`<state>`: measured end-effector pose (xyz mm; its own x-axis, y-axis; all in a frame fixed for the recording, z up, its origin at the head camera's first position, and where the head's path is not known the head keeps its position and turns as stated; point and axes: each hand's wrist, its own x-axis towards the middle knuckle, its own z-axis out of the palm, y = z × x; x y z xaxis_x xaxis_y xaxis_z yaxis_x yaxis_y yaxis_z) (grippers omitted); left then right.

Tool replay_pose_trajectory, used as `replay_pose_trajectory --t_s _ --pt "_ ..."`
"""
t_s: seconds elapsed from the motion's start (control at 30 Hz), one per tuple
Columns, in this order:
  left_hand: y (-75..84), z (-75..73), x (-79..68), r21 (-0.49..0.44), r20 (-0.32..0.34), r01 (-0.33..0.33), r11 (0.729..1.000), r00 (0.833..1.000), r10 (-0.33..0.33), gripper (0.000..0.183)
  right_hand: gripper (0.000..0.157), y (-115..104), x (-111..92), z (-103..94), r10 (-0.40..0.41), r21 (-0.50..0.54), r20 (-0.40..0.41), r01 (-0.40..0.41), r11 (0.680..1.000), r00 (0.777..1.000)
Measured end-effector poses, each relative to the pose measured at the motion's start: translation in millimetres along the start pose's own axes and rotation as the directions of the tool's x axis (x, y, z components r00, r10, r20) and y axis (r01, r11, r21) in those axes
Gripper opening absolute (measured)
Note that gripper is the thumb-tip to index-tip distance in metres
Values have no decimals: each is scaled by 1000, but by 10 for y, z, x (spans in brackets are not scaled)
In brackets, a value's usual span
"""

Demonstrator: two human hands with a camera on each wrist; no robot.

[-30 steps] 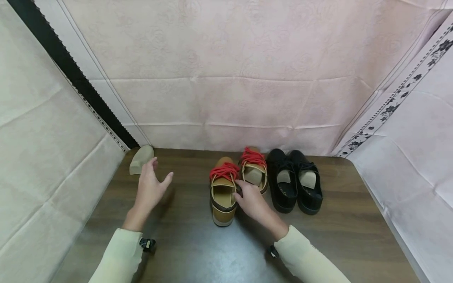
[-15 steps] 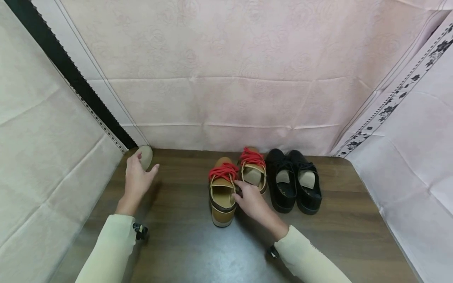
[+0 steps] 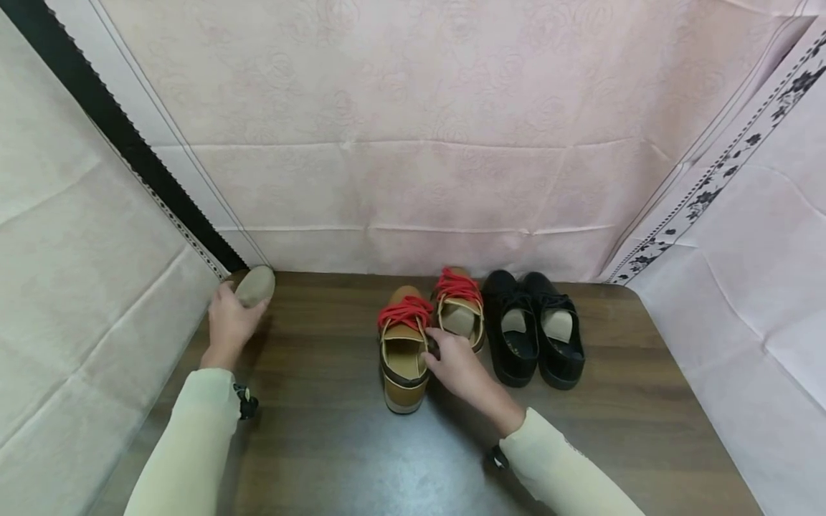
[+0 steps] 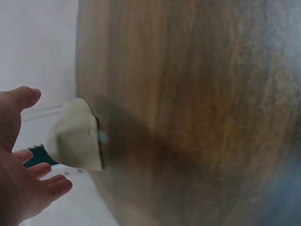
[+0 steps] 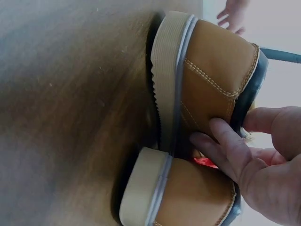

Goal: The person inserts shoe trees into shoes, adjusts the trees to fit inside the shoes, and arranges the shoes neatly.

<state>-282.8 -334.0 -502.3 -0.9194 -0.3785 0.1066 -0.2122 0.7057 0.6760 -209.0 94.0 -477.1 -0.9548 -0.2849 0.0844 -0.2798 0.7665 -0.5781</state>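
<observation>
My right hand [image 3: 463, 367] grips the side collar of a tan lace-up shoe [image 3: 405, 396] with red laces, thumb at the inside of the opening. In the right wrist view, my fingers press the outer wall of this shoe [image 5: 207, 66], and its mate lies just below. No insert shows inside its opening. At the far left corner my left hand [image 3: 229, 326] reaches around a beige rounded shoe insert [image 3: 256, 285]. In the left wrist view, thumb and fingers are spread on either side of the insert [image 4: 77, 136], which stands on the wooden surface.
The second tan shoe [image 3: 459, 287] stands close behind my right hand, with a beige insert in it. To its right is a pair of black shoes [image 3: 510, 358], each holding a pale insert. Pale patterned cloth [image 3: 413, 186] encloses the wooden table [image 3: 335, 444] at the back and sides.
My left hand has moved left and farther away, bringing its spread fingers up around the beige insert. My right hand keeps its grip on the tan shoe, which stays in place.
</observation>
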Motion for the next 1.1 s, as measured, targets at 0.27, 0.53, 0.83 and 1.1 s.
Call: replay_pose_trajectory --t_s 0.27,0.53,0.83,1.1 --pt "-173 22 58 9 66 84 996 994 -84 91 46 -70 41 -28 -78 -59 -72 73 996 994" --pt "-249 61 78 -5 70 128 992 989 -127 88 41 -90 124 -36 -107 -71 -124 98 993 986" --pt "-315 83 90 -10 49 141 990 989 -140 80 36 -86 120 -59 -77 -44 -78 74 996 994" --pt "-297 90 77 1 29 154 988 988 -154 76 35 -61 131 -58 -81 -34 -72 79 996 994"
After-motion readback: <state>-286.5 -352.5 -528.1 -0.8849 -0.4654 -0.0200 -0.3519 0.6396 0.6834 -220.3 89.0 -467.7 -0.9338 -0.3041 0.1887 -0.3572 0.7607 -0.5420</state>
